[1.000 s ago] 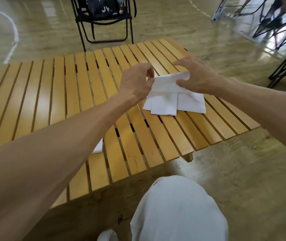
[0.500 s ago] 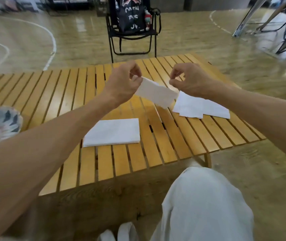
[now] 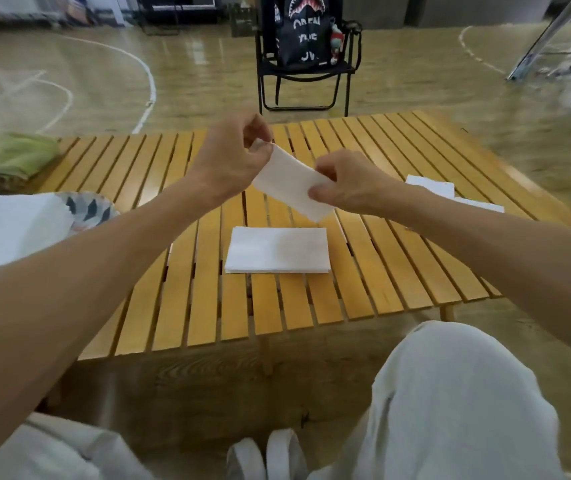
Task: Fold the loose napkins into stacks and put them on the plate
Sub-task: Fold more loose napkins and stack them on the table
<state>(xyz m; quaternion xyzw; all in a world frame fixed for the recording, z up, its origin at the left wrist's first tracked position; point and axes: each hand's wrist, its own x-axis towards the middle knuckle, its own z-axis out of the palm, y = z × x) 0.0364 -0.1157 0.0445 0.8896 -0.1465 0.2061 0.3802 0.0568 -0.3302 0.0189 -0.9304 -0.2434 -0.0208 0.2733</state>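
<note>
Nearest the camera, at the bottom edge, sit the person's knees in pale trousers point(image 3: 450, 403), with white shoes point(image 3: 266, 455) between them on the wooden floor. Just beyond the knees begins the slatted wooden table point(image 3: 204, 306). On its near middle lies a folded stack of napkins point(image 3: 277, 250), flat and square to the slats, touched by neither hand. Above that stack, held clear of the table, is a single white napkin point(image 3: 289, 183), stretched at a slant between the two hands. The left hand point(image 3: 232, 157) pinches its upper end between thumb and fingertips, and the right hand point(image 3: 350, 187) grips its lower end with curled fingers; the hands are apart, with the napkin spanning the gap. To the left, at the table's edge, a patterned plate point(image 3: 95, 207) is partly covered by a white sheet or pile point(image 3: 10, 230), which is blurred, so it may be napkins already placed there. On the right side of the table, behind the right forearm, lie more loose napkins point(image 3: 431, 185). Further left, a green cloth point(image 3: 10, 155) rests at the far corner. Beyond the table stands a black folding chair point(image 3: 306, 74) carrying a dark bag point(image 3: 303, 32) with a shark-mouth print.
</note>
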